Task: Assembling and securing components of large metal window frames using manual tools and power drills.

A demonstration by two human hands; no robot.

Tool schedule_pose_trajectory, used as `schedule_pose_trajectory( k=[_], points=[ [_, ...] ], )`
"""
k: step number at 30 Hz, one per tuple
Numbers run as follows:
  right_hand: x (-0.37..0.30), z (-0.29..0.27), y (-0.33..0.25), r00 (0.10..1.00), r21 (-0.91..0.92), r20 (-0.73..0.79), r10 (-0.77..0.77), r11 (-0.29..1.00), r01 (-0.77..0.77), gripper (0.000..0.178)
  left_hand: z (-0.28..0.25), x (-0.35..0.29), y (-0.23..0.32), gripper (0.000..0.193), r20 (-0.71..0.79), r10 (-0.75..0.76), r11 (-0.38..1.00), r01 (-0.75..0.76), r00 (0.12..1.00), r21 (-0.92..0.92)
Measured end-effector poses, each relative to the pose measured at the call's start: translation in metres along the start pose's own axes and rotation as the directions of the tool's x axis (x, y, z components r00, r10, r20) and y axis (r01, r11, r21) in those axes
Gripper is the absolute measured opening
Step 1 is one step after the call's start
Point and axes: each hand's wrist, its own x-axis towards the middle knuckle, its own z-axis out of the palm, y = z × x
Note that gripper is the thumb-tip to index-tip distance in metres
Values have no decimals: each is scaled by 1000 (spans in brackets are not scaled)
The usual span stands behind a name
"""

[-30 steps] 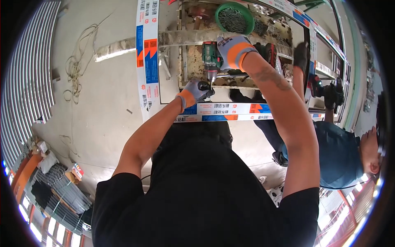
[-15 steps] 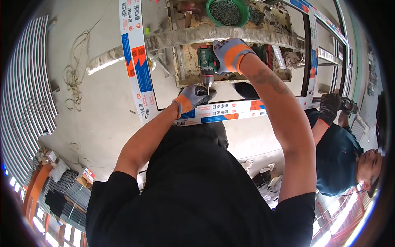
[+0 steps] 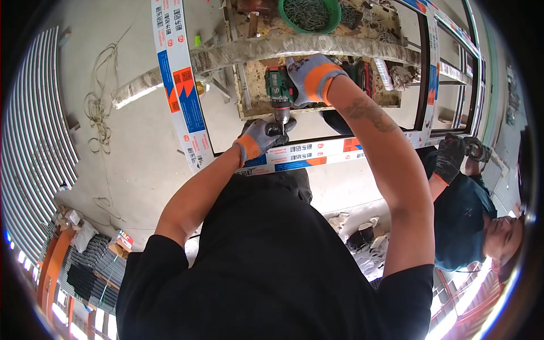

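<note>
A green and black cordless drill (image 3: 278, 85) points toward me, with my gloved right hand (image 3: 313, 78) closed around its handle. The thin bit at its chuck reaches down to my gloved left hand (image 3: 262, 137), whose fingers are pinched together around the tip; whatever they hold is hidden. That hand rests at the near bar of a metal window-type frame (image 3: 334, 148), which is wrapped in white, blue and orange printed film. Both gloves are grey with orange cuffs.
Beyond the near bar, a wrapped crossbeam (image 3: 243, 54) runs under the frame. A shallow worn tray (image 3: 247, 90) holds tools, and a green bowl (image 3: 335, 22) holds screws. At right a co-worker's black-gloved hand (image 3: 451, 153) is by another drill (image 3: 477, 150). Long metal profiles (image 3: 37, 124) lie at left.
The drill and both my hands have shifted slightly left, with the drill a little lower. The co-worker's gloved hand has moved slightly downward in view.
</note>
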Motion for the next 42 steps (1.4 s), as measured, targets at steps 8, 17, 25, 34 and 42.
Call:
schedule_pose_trajectory(
  k=[8,17,25,34,42],
  points=[
    [15,-12,-10,993,-89,87,-81,992,89,92,-10,6,-21,29,180,36,939,28,983,-343],
    [16,-10,-10,995,-51,70,-65,996,68,85,-7,0,-3,25,171,87,909,-9,981,-416],
    [11,-10,-6,998,-16,29,-54,998,55,69,1,-1,-4,26,130,23,878,42,991,-477],
    [8,6,-2,1000,22,-18,-9,1000,9,81,7,13,-26,35,228,75,892,37,971,-451],
    [13,2,-4,997,-31,-13,-78,997,77,79,-28,9,6,43,-42,182,685,-157,982,-711]
  ],
)
